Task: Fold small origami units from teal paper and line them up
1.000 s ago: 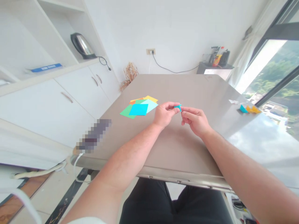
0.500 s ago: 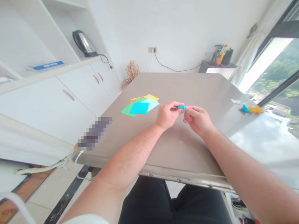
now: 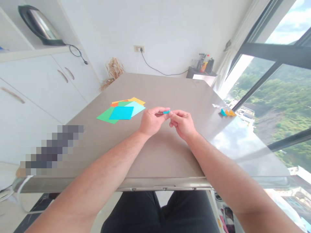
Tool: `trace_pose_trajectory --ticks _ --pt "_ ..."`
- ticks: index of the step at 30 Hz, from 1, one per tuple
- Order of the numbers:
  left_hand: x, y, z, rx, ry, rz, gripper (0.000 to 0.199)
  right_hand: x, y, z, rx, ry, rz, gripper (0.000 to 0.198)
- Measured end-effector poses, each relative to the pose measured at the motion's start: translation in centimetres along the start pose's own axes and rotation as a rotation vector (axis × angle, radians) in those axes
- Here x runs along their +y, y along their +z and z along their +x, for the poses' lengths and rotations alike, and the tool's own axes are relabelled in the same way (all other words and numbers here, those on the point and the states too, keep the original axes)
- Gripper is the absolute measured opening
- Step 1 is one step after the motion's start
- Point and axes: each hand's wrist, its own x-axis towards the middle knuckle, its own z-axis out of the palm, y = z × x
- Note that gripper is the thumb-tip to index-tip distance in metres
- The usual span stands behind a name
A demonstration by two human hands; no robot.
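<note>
A small folded piece of blue paper [image 3: 166,112] is pinched between my two hands above the middle of the table. My left hand [image 3: 152,121] grips its left side, fingers closed. At its right end, the thumb and forefinger of my right hand [image 3: 182,122] are pressed together on it. Much of the paper is hidden behind the fingers. To the left of my hands lies a loose spread of coloured paper sheets, with a blue sheet [image 3: 121,113] on top, a green sheet [image 3: 106,116], a pale aqua sheet [image 3: 138,108] and a yellow sheet [image 3: 136,100].
Small folded paper pieces, one blue [image 3: 223,112] and some orange [image 3: 229,113], stand at the table's right side. A blurred-out object [image 3: 52,149] lies at the left edge with a white cable. Past the grey-brown table [image 3: 160,87] are a wall socket [image 3: 139,49] and windows.
The view has turned to the right, so everything sits further left. The blue paper between my fingers now looks flatter and thinner. Both hands stay together on it.
</note>
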Motion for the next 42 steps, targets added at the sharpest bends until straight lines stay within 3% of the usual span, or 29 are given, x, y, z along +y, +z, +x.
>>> trace_pose_trajectory --ticks 5,12,19,25,29,38,42 --pt "-0.20 0.10 0.09 0.010 0.012 0.023 0.036 -0.18 0.05 -0.02 0.001 -0.017 -0.027 0.019" --pt "-0.94 0.43 0.47 0.095 -0.128 -0.171 0.026 -0.12 0.65 0.09 0.069 -0.012 -0.225 0.026" --pt "-0.65 0.33 0.39 0.115 -0.183 -0.268 0.029 -0.13 0.38 -0.08 -0.064 0.038 -0.126 0.026" --pt "-0.42 0.49 0.37 0.108 -0.228 -0.397 0.032 -0.13 0.18 0.05 0.005 0.011 -0.200 0.018" --pt "-0.34 0.51 0.41 0.123 -0.261 -0.410 0.030 -0.31 0.25 -0.05 -0.050 0.043 -0.224 0.019" --pt "-0.27 0.10 0.68 0.105 -0.263 -0.395 0.027 -0.72 0.14 0.18 0.105 -0.057 -0.275 0.018" --pt "-0.36 -0.05 0.67 0.033 -0.308 -0.386 0.031 -1.00 0.01 0.25 0.181 -0.068 -0.343 0.016"
